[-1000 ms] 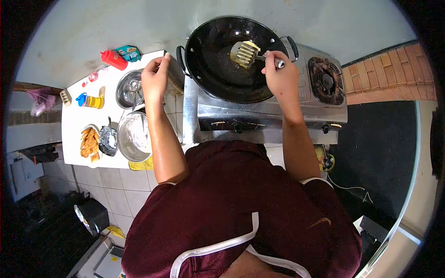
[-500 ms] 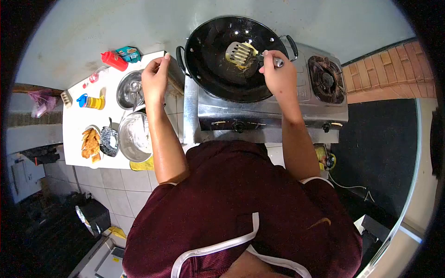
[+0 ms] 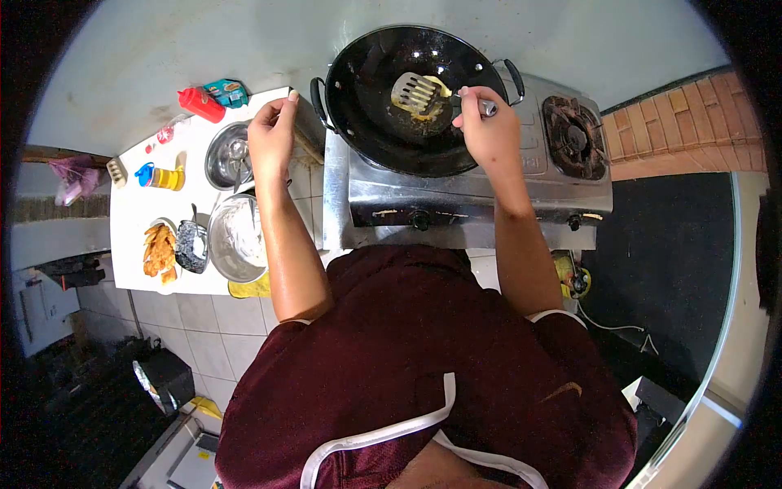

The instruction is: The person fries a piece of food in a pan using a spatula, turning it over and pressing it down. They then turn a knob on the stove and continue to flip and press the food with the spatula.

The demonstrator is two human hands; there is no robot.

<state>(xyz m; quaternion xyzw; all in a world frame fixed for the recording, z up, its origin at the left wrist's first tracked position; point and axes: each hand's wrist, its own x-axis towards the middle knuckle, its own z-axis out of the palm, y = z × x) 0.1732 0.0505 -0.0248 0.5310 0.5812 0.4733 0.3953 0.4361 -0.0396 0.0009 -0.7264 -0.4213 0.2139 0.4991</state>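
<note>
My right hand is wrapped around the dark handle of a slotted metal turner. The turner's blade lies low in a black two-handled wok, over a small piece of yellowish food with oily crumbs around it. The blade covers part of that food. My left hand hovers just left of the wok's left loop handle, thumb and fingers pinched together, with nothing visible between them.
The wok stands on a steel gas stove with a bare burner at right. On the white table at left are two metal bowls, fried food, a black container, a red bottle and a yellow bottle.
The turner's blade has slid slightly left in the wok, with my right hand following a little. The wok sits marginally higher in view. My left hand is nearly still.
</note>
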